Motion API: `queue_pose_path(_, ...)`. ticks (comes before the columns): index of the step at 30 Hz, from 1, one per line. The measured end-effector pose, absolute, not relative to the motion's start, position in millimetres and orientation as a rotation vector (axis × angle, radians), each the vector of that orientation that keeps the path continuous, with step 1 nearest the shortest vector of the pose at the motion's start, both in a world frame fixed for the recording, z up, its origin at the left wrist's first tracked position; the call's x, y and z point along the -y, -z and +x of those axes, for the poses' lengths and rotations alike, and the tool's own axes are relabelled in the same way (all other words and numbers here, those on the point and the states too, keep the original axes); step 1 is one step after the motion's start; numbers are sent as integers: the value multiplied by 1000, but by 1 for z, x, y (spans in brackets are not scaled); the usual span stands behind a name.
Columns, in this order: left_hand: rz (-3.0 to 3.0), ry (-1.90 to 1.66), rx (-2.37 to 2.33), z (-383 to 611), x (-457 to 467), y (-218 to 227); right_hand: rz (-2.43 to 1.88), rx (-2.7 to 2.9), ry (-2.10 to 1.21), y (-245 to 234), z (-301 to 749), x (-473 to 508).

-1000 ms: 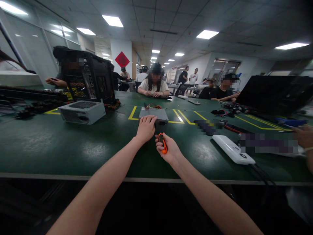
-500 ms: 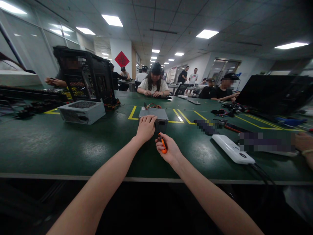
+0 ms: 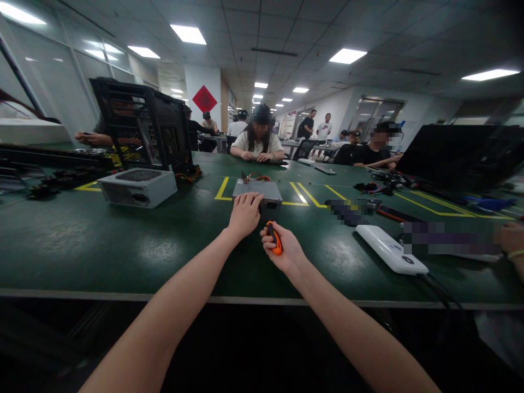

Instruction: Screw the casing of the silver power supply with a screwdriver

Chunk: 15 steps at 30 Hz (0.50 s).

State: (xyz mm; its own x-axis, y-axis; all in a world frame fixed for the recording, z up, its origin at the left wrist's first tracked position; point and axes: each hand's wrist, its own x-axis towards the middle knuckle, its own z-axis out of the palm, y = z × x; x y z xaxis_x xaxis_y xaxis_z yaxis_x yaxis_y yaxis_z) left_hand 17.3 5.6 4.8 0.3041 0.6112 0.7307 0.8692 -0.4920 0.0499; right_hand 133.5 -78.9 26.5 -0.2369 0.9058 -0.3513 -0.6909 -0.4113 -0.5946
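At the near edge of the green tabletop (image 3: 123,245), two bare forearms reach forward from the person wearing the camera. Their right hand (image 3: 286,254) is clenched around the orange handle of a small screwdriver (image 3: 275,240), fingers wrapped tight, with the tool aimed toward the near face of a grey metal power supply (image 3: 262,191); the tip is too small to make out against the box. Just to the left, the left hand (image 3: 244,214) lies on the near top edge of that power supply, fingers loosely bent over it and resting there rather than closed around anything. The box sits by a frame of yellow tape lines (image 3: 223,189), and a tangle of coloured wires (image 3: 254,176) spills from its far side. A white oblong device (image 3: 391,250) lies off to the right, near the right hand but apart from it, and a co-worker's hand (image 3: 511,236) shows at the right edge. Farther left sits a second power supply (image 3: 137,187), with a black open computer case (image 3: 141,125) standing upright behind it. Across the tabletop a seated person (image 3: 257,143) bends over their own work, and a red diamond sign (image 3: 204,99) hangs on a pillar behind.
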Motion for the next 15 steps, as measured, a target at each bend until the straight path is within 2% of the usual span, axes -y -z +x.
queue_pose_path(15,-2226,992,1327,17,-5,-6,-808,413,-1875,-25,135,79)
